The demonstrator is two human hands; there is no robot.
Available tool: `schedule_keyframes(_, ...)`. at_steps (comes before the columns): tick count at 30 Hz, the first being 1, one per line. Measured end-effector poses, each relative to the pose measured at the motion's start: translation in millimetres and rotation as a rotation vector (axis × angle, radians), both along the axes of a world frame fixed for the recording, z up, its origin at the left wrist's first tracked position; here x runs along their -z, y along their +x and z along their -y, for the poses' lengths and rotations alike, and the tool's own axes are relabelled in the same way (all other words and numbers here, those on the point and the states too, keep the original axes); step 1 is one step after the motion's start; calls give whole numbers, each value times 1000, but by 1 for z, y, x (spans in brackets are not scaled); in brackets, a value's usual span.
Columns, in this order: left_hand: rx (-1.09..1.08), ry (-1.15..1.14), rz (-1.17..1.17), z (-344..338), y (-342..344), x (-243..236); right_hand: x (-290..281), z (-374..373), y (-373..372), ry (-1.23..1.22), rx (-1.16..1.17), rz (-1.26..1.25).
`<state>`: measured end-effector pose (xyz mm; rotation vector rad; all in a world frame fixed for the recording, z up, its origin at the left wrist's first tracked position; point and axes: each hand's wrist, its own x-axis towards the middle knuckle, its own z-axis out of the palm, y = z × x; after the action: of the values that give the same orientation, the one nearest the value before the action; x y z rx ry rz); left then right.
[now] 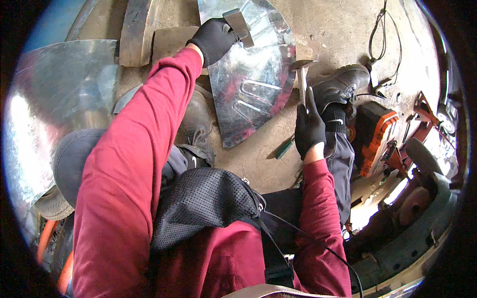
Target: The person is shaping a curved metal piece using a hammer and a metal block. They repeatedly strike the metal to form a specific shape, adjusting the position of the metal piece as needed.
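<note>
My gloved left hand (213,42) is closed on a small flat grey metal plate (239,29) with a folded or curved lower edge. It is over the far left part of a curved piece of shiny sheet metal (223,107). Pale U-shaped outlines show on the sheet's nearer half; whether they are raised or cut I cannot tell. To the right of the sheet, my gloved right hand (310,126) grips a hammer (302,82) by its handle, index finger stretched along it. The hammer's head points up and away, close to the sheet's right edge.
Another large metal sheet (64,84) stands at the left. Heavy bars (135,32) lie at the far left. A green-handled tool (284,148) rests on the floor between my shoes. At right are a black-and-orange toolbox (380,136), red metal stands (425,116) and a dark cable (382,44).
</note>
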<state>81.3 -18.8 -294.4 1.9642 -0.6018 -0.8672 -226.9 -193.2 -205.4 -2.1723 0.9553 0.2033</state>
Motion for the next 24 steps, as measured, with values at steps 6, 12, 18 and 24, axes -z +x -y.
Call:
schedule_keyframes(6, 3, 32, 0, -2, -10, 14, -11, -1, 12, 64, 37, -75)
schedule_keyframes(12, 1, -12, 39, 2, -16, 6, -18, -3, 17, 62, 25, -66)
schedule_keyframes(18, 8, 18, 130, 10, -24, 10, -27, -6, 24, 93, 28, 33)
schedule_keyframes(24, 82, 154, 250, 20, -37, -17, -70, -9, 52, -26, -89, 225)
